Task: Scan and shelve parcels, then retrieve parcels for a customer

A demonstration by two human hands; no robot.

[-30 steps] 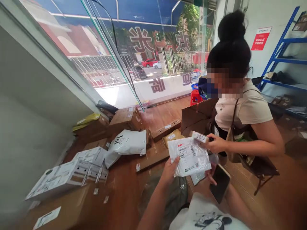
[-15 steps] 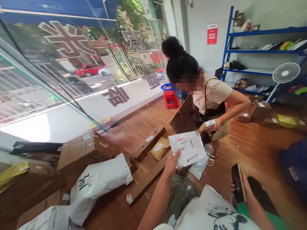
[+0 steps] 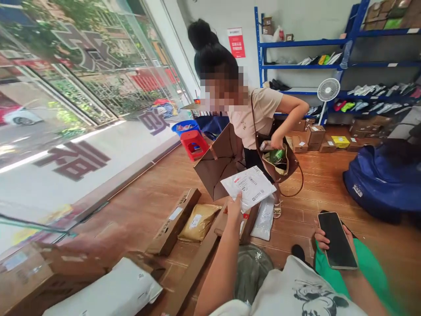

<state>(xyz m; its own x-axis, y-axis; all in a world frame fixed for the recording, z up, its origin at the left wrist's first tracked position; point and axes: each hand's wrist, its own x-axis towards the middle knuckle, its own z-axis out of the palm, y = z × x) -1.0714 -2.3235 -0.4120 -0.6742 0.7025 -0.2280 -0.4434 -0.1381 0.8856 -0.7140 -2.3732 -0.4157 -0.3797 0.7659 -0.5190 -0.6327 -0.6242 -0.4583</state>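
My left hand (image 3: 235, 207) pinches the near edge of a flat white mailing bag (image 3: 250, 186) with a printed label, held out in front of me. In my right hand (image 3: 322, 239) is a smartphone (image 3: 337, 240), its dark screen facing up, with my fingers wrapped round its edges. Across from me a person (image 3: 259, 114) leans over an open brown shoulder bag (image 3: 279, 169), one hand at its opening. A dark brown folded-open umbrella (image 3: 217, 164) is beside that person, partly behind the mailing bag.
On the wooden floor lie a long carton (image 3: 174, 221), a yellow padded parcel (image 3: 199, 224), a silvery parcel (image 3: 264, 219) and a large white parcel (image 3: 108, 292). A red stool (image 3: 194, 145) stands by the window. Blue shelves (image 3: 302, 66), a fan (image 3: 329, 90) and a large blue bundle (image 3: 378, 184) are further back.
My view has swung right. The other person's hand has gone from beside my mailing bag to the shoulder bag. My phone now lies flatter, its screen more in view.
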